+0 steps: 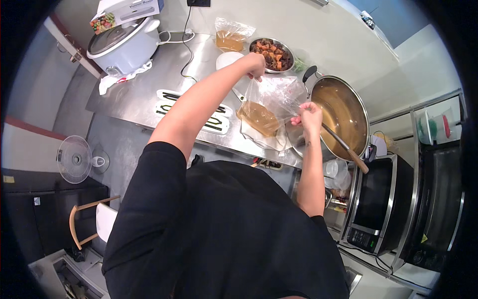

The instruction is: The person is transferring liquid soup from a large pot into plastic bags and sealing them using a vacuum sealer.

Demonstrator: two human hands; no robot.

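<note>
A clear plastic bag (261, 117) with brown liquid in its lower part rests on a white cloth (257, 140) at the front of the counter. My left hand (256, 65) pinches one upper corner of the bag, near the steel bowl (292, 63) of browned, chunky food. At the opposite upper corner, my right hand (309, 116) grips the plastic beside a large steel pot (364, 108). The bag's top is stretched between both hands. A wooden-handled utensil (353, 155) leans in the pot, passing behind my right wrist.
A second bag of brown liquid (229, 41) stands against the wall. White vacuum sealers (218, 125) lie left of the cloth, partly behind my left arm. A slow cooker (123, 48) with a box (130, 13) on top occupies the far left. Right of the pot is a microwave (377, 202).
</note>
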